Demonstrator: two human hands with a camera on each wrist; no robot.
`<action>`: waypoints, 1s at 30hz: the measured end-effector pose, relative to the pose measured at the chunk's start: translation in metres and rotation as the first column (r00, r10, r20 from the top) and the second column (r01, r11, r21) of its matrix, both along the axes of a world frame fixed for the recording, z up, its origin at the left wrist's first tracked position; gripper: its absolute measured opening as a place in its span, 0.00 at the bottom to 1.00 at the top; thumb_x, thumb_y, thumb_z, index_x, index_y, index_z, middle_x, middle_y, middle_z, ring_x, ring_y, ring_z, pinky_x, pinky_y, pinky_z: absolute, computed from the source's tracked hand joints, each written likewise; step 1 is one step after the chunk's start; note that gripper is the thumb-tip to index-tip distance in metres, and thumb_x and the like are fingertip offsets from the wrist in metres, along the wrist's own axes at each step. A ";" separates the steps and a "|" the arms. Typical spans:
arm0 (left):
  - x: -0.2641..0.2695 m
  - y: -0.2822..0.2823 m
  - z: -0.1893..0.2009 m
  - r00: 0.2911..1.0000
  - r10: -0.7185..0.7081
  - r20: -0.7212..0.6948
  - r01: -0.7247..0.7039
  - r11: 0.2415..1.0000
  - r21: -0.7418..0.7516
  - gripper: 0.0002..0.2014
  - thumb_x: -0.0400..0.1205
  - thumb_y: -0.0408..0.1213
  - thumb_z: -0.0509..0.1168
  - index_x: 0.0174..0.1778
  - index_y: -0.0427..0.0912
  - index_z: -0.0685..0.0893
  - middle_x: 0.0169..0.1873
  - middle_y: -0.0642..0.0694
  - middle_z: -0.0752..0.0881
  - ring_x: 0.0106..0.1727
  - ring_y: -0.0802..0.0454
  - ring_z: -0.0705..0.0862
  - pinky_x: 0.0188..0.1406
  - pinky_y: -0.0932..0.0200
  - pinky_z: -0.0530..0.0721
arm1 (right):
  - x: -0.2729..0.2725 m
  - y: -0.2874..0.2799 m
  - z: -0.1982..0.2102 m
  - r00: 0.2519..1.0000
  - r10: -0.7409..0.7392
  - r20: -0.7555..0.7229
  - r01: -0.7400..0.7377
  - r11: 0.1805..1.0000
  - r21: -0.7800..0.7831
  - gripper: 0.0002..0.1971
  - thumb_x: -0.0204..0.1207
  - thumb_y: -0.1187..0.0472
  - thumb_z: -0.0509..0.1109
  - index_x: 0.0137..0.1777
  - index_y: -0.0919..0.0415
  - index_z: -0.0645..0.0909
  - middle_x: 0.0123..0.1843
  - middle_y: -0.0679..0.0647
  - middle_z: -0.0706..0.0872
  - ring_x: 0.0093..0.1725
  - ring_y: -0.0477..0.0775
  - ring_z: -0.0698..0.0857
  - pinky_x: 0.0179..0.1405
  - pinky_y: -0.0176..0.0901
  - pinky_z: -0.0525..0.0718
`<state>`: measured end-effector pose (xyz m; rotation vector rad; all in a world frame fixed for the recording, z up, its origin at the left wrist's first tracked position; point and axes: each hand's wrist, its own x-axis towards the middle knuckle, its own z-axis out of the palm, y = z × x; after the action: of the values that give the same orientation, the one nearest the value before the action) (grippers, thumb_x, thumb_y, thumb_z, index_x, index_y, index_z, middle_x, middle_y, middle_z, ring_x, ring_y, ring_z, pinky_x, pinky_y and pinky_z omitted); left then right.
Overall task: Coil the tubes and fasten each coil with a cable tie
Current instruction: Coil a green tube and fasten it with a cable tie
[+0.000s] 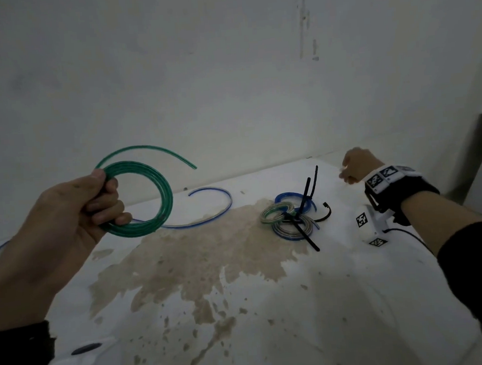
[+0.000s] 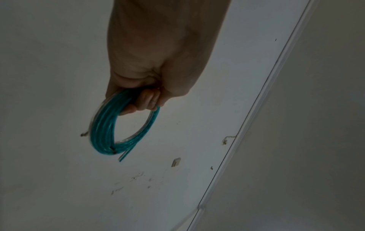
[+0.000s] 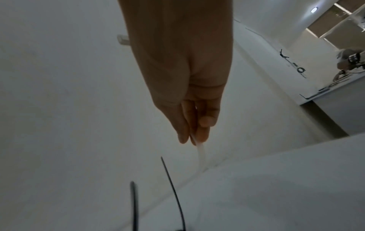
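My left hand (image 1: 104, 197) is raised at the left and grips a coil of green tube (image 1: 165, 199), whose free end curves up and to the right. The left wrist view shows the fingers of that left hand (image 2: 142, 101) curled through the green coil (image 2: 102, 129), which has a small dark band across it. My right hand (image 1: 347, 172) is over the table's far right, near the back edge. In the right wrist view, the right hand (image 3: 194, 134) pinches a white cable tie (image 3: 201, 154) that hangs down towards the table. A loose blue tube (image 1: 230, 203) lies uncoiled on the table.
A pile of small tube coils (image 1: 292, 233) with black cable ties (image 1: 306, 195) sticking up lies right of centre, with one bent black tie (image 1: 326, 213) beside it. The white table has a large brown stain (image 1: 196, 256). A wall (image 1: 226, 69) stands close behind.
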<state>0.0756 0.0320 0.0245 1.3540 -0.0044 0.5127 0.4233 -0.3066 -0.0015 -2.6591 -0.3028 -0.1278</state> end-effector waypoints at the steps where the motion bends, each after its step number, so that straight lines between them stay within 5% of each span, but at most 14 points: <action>1: -0.002 -0.005 0.002 1.000 0.010 0.002 -0.010 1.000 -0.004 0.11 0.66 0.51 0.67 0.23 0.49 0.81 0.14 0.59 0.66 0.14 0.63 0.65 0.19 0.68 0.76 | -0.005 -0.004 0.012 1.000 -0.008 0.028 0.008 1.000 0.012 0.10 0.71 0.71 0.73 0.33 0.68 0.75 0.31 0.64 0.84 0.24 0.52 0.79 0.25 0.39 0.77; 3: -0.007 -0.017 0.006 0.998 0.058 0.005 -0.057 0.998 -0.017 0.14 0.74 0.46 0.62 0.24 0.47 0.79 0.15 0.58 0.65 0.15 0.62 0.65 0.20 0.68 0.76 | -0.020 -0.010 0.030 0.995 0.004 0.099 -0.011 0.998 0.068 0.10 0.71 0.68 0.74 0.32 0.68 0.78 0.28 0.60 0.84 0.23 0.50 0.78 0.20 0.34 0.76; 6: -0.016 -0.032 0.013 0.990 0.140 0.002 -0.140 0.990 -0.013 0.16 0.85 0.40 0.52 0.31 0.42 0.74 0.16 0.57 0.64 0.16 0.61 0.64 0.21 0.68 0.76 | -0.052 -0.009 0.045 0.983 0.023 0.185 -0.095 0.917 0.387 0.06 0.71 0.68 0.74 0.36 0.68 0.80 0.28 0.58 0.84 0.24 0.50 0.80 0.17 0.31 0.77; 10: -0.026 -0.042 0.015 0.976 0.219 -0.001 -0.219 0.976 -0.003 0.16 0.87 0.38 0.50 0.34 0.40 0.71 0.16 0.56 0.64 0.17 0.61 0.64 0.21 0.69 0.76 | -0.113 0.017 0.042 0.959 0.211 0.188 -0.279 0.607 0.744 0.06 0.72 0.71 0.72 0.39 0.67 0.77 0.27 0.60 0.85 0.19 0.49 0.81 0.17 0.35 0.77; 15: -0.028 -0.039 0.006 0.947 0.319 -0.032 -0.320 0.947 -0.018 0.16 0.87 0.36 0.50 0.33 0.38 0.71 0.13 0.56 0.65 0.15 0.60 0.64 0.19 0.68 0.76 | -0.196 0.062 0.032 0.853 0.442 0.278 -0.416 0.253 0.873 0.06 0.73 0.72 0.71 0.46 0.74 0.78 0.28 0.60 0.85 0.21 0.53 0.80 0.19 0.38 0.77; 18: -0.028 -0.031 -0.001 0.929 0.364 -0.062 -0.367 0.930 -0.035 0.17 0.88 0.36 0.51 0.33 0.38 0.71 0.12 0.56 0.65 0.14 0.61 0.64 0.18 0.68 0.76 | -0.231 0.091 0.028 0.759 0.577 0.302 -0.443 0.117 0.889 0.03 0.74 0.72 0.70 0.43 0.72 0.78 0.27 0.58 0.85 0.21 0.53 0.79 0.18 0.37 0.75; 22: -0.030 -0.025 -0.004 0.928 0.363 -0.087 -0.365 0.931 -0.006 0.17 0.88 0.37 0.51 0.33 0.37 0.71 0.12 0.56 0.64 0.14 0.60 0.64 0.17 0.68 0.75 | -0.255 0.128 0.015 0.674 0.672 0.306 -0.519 0.137 0.843 0.03 0.74 0.72 0.70 0.42 0.72 0.78 0.27 0.61 0.84 0.20 0.51 0.79 0.18 0.36 0.75; 30: -0.031 -0.021 -0.005 0.899 0.419 -0.127 -0.387 0.896 0.218 0.19 0.85 0.43 0.58 0.31 0.35 0.75 0.13 0.54 0.64 0.15 0.58 0.63 0.24 0.59 0.72 | -0.284 0.193 0.003 0.694 0.569 0.441 -0.662 0.264 0.701 0.06 0.77 0.68 0.68 0.44 0.65 0.72 0.32 0.67 0.84 0.23 0.47 0.79 0.27 0.48 0.82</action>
<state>0.0441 0.0114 0.0199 1.5911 0.3882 0.7586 0.1389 -0.1132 0.0015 -1.3997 -1.0285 -0.1088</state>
